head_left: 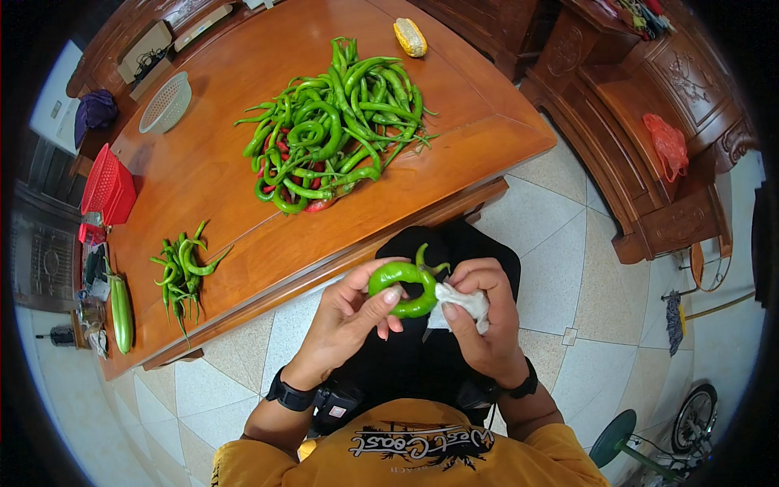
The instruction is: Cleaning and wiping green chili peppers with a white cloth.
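Note:
A curled green chili pepper [388,277], bent nearly into a ring, is held over my lap. My left hand [355,315] grips it with the thumb on its near side and the fingers behind. In my right hand [489,321] a crumpled white cloth or tissue [464,307] is pinched between thumb and fingers, right against the pepper's right side. On the table beyond lies a big heap of long green peppers [324,122], with some red ones [319,205] showing low in it. A smaller bunch of green peppers [185,268] rests at the left.
The wooden table [235,235] spans the left and middle. On it are a red basket [109,188], a pale colander [167,104], a long green gourd [121,312] and a corn cob [411,37]. A carved wooden bench [617,105] bearing a red plastic bag [667,146] stands at the right.

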Available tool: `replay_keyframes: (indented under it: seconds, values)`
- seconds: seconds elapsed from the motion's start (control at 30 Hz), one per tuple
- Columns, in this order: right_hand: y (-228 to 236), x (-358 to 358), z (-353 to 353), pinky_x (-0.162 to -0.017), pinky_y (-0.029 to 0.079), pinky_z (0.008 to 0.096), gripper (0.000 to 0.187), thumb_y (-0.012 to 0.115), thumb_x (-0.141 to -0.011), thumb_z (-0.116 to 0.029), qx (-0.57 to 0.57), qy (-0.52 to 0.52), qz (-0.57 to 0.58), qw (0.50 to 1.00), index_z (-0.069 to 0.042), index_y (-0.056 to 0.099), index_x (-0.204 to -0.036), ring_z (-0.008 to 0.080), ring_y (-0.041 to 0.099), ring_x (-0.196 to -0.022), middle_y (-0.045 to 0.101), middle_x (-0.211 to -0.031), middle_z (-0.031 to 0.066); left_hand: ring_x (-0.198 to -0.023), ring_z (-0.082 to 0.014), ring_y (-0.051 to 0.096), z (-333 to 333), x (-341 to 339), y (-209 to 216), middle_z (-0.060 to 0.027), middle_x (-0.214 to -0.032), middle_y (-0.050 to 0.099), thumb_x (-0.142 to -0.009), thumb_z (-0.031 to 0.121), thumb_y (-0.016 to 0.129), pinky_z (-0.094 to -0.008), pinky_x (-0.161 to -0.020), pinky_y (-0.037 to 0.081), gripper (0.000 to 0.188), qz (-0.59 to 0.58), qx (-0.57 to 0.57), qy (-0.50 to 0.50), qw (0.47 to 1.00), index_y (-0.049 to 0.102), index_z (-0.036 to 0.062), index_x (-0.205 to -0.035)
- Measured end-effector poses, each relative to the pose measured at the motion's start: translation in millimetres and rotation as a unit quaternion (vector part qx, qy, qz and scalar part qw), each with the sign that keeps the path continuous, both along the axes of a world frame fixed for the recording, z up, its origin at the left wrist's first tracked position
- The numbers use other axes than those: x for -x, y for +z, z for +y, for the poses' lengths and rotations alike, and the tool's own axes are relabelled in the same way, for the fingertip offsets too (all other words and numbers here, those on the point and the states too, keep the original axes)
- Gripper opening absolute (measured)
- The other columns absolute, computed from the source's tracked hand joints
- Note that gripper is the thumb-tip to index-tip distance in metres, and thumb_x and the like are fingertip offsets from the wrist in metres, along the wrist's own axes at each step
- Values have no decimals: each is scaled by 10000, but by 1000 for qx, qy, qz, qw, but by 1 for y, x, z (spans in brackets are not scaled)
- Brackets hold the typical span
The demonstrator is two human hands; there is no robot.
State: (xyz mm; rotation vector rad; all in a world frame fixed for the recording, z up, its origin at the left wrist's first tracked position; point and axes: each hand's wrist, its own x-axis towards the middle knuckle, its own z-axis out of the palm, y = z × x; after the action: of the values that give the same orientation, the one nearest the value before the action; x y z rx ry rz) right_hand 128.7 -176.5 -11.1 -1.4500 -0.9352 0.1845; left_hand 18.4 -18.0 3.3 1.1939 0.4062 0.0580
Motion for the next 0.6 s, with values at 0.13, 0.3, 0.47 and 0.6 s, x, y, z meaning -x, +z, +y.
replay_keyframes:
  seconds: [0.13, 0.3, 0.47, 0.6]
  values:
    - [0, -5, 0, -697, 459, 274, 197, 643, -784, 5, 11, -37, -80, 996, -22, 544, -951, 195, 560, -793, 540, -967, 124, -716, -46, 540, -6, 2, -2, -22, -986, 606, -899, 167, 604, -178, -599, 458, 383, -15, -97, -54, 994, 512, 55, -1253]
    - [0, -5, -3, -685, 473, 284, 216, 681, -756, -3, 34, -57, -91, 994, -27, 575, -942, 207, 581, -811, 559, -978, 121, -721, -58, 553, -9, 1, 0, -36, -981, 612, -909, 173, 590, -189, -609, 471, 358, -6, -109, -37, 993, 515, 32, -1229]
    - [5, -3, -1, -694, 477, 283, 232, 702, -742, -9, 18, -28, -90, 995, -19, 597, -949, 209, 586, -820, 558, -979, 119, -712, -140, 619, -3, 2, -3, -94, -947, 612, -943, 210, 529, -233, -622, 516, 373, 5, -12, 5, 1000, 457, -19, -1228]
    - [1, 6, 2, -710, 466, 251, 225, 704, -742, -7, -4, 27, -69, 997, -14, 629, -953, 176, 577, -821, 531, -1015, 113, -828, -187, 635, -2, 1, -3, -121, -1013, 606, -962, 188, 478, -286, -689, 554, 371, -26, 79, -9, 996, 436, -26, -1262]
